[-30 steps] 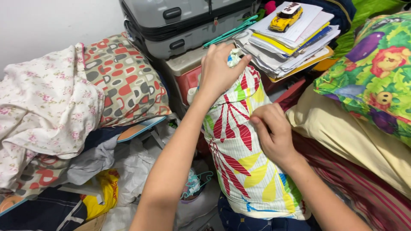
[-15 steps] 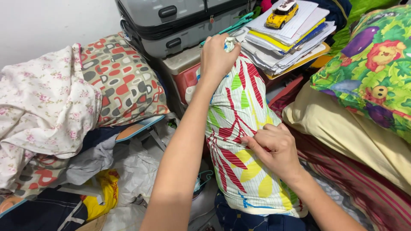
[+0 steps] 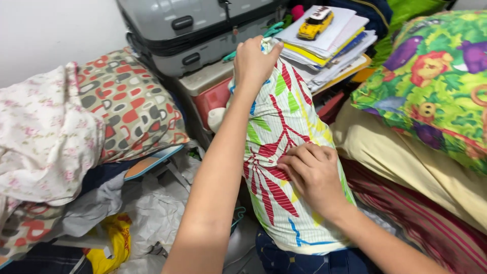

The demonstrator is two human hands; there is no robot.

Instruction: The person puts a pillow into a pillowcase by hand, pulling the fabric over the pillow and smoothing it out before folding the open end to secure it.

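Observation:
A long bolster pillow (image 3: 284,127) in a white cover printed with red, green and yellow leaves stands almost upright in front of me. My left hand (image 3: 255,62) is closed around its gathered top end. Lower down, my right hand (image 3: 310,173) presses on the middle of the pillow and pinches the cover fabric with its fingertips. The pillow's bottom end rests against dark blue cloth (image 3: 304,261) at the lower edge of the view.
A grey suitcase (image 3: 193,30) lies behind, with a stack of papers (image 3: 335,43) and a yellow toy car (image 3: 315,23) beside it. A patterned cushion (image 3: 129,104) and floral cloth (image 3: 43,137) sit left. A colourful animal-print pillow (image 3: 436,76) lies right.
My right hand has slid down the pillow from its upper part to its middle. The left hand keeps its grip on the top end, and the pillow stands a little higher.

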